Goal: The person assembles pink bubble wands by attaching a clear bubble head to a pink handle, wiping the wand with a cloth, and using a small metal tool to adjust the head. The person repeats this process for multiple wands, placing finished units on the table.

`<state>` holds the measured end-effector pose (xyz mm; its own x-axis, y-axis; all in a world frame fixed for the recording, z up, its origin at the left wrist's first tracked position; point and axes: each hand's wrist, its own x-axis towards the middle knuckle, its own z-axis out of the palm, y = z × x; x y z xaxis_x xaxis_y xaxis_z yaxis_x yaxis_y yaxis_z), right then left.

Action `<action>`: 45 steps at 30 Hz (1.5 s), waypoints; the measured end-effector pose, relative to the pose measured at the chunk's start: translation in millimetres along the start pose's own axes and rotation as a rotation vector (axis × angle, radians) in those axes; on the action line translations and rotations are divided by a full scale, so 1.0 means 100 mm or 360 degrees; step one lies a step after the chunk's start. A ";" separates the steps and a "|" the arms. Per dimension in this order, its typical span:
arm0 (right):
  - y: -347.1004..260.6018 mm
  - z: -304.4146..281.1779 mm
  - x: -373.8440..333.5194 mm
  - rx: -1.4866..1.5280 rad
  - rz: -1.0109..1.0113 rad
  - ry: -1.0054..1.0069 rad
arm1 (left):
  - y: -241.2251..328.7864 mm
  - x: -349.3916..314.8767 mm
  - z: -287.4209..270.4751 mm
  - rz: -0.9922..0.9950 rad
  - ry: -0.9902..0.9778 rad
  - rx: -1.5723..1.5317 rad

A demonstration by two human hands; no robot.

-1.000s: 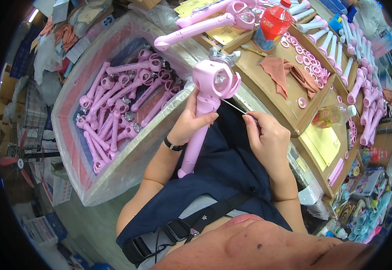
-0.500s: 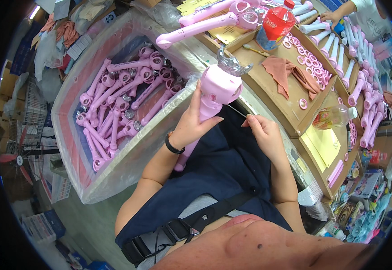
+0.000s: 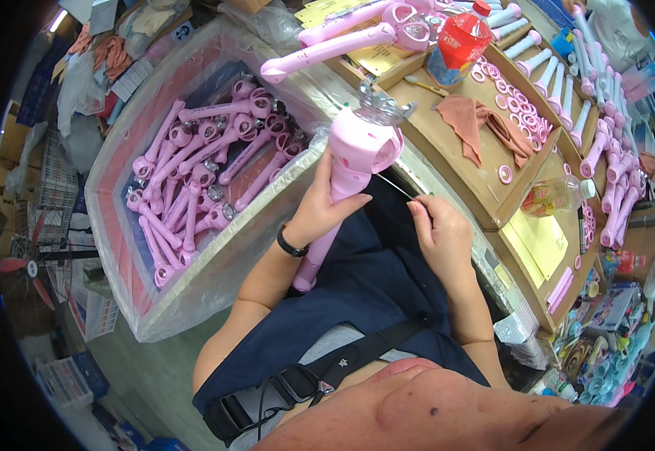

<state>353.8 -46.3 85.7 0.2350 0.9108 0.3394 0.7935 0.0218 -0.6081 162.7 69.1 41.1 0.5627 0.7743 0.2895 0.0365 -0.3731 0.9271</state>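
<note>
A pink toy wand (image 3: 351,174) with a silvery, see-through crown (image 3: 380,105) on its rounded head stands tilted in front of my body. My left hand (image 3: 318,210) is wrapped round its shaft just below the head, thumb across the front. Between the pinched thumb and fingers of my right hand (image 3: 447,231) is a thin metal rod (image 3: 398,186). Its far end reaches the side of the wand's head; whether it enters there is hidden. Two more pink wands (image 3: 335,54) lie on the bench beyond the crown.
On the left, a plastic-lined bin (image 3: 214,274) holds many pink wands (image 3: 192,180). Cardboard trays (image 3: 485,203) at right carry pink rings (image 3: 519,113), a brown cloth (image 3: 478,131), yellow cards (image 3: 538,240), a red-labelled bottle (image 3: 459,45) and a clear bottle (image 3: 556,195). A co-worker's hand (image 3: 570,5) shows far right.
The wand's head has shifted slightly left and turned a little. My right hand has moved slightly and still pinches the rod. The co-worker's hand has moved up, away from the white-handled pieces.
</note>
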 end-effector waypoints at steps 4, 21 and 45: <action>0.00 0.08 -0.22 0.0510 0.0339 -0.0123 | 0.02 0.09 -0.06 -0.0350 0.0275 -0.0894; 0.14 1.03 -0.77 0.0959 0.0136 -0.0020 | 0.05 0.33 0.23 -0.0289 0.0168 -0.1519; 0.23 1.04 -0.89 0.0941 0.0076 -0.0056 | -0.13 0.24 0.26 -0.0188 0.0144 -0.1572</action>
<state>292.7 -84.4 -33.0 0.2361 0.9294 0.2837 0.3330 0.1969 -0.9222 197.7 79.6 29.6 0.5329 0.8305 0.1619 -0.6381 0.2688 0.7215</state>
